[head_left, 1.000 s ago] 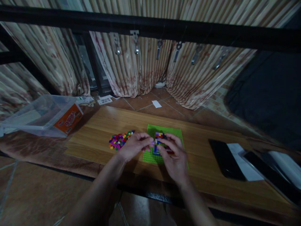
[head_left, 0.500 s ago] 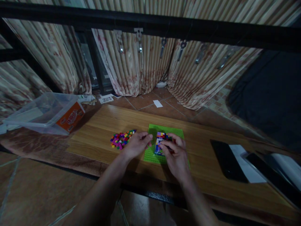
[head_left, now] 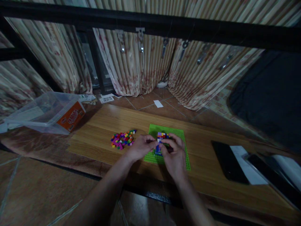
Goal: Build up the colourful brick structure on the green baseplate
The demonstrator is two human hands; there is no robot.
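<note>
A green studded baseplate [head_left: 175, 133] lies on the wooden table [head_left: 98, 125]. On it stands a small block of many-coloured bricks [head_left: 161, 136]. My left hand [head_left: 140, 147] reaches in from the left, fingers pinched together at the block's left side. My right hand [head_left: 172, 155] covers the block's near and right side, fingers curled onto it. What the fingertips pinch is hidden. A loose pile of small coloured bricks [head_left: 122, 139] lies on the table just left of my left hand.
A clear plastic box with an orange label [head_left: 50, 113] lies on its side at the far left. A black phone [head_left: 229, 164] rests on white paper at the right. Striped curtains [head_left: 131, 62] hang behind, under a black bar [head_left: 150, 25].
My left hand has moved right until its fingers meet the right hand's at the brick block. The right hand stays on the block. The view has shifted slightly.
</note>
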